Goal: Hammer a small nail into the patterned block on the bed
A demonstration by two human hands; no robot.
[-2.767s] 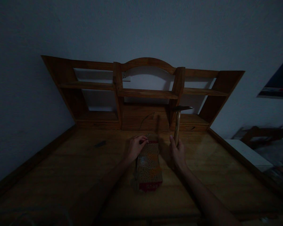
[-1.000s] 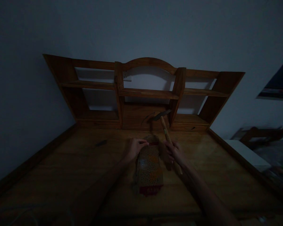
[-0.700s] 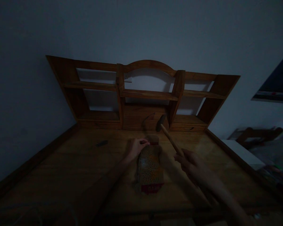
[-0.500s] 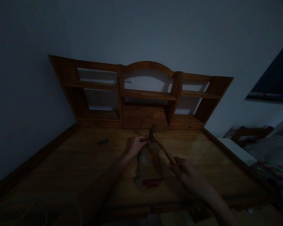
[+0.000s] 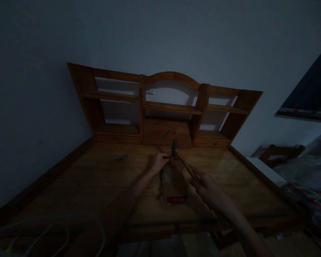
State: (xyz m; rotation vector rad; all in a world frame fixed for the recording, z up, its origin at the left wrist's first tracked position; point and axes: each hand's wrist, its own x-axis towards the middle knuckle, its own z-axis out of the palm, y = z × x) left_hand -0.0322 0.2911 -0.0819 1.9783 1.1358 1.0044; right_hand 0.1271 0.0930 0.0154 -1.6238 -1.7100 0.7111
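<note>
Two hands: right (image 5: 207, 185) grips hammer (image 5: 182, 160); left (image 5: 159, 161) pinches packet (image 5: 173, 178).

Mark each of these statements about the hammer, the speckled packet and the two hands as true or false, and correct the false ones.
1. The right hand grips the hammer by its wooden handle. True.
2. The hammer's head is raised high, level with the top shelf. False: it is down at the far end of the speckled packet, next to the left hand.
3. The left hand's fingers are at the packet's far end. True.
4. The packet stands on a shelf of the hutch. False: it lies flat on the wooden desk.
5. A small dark object lies on the desk left of the hands. True.
</note>
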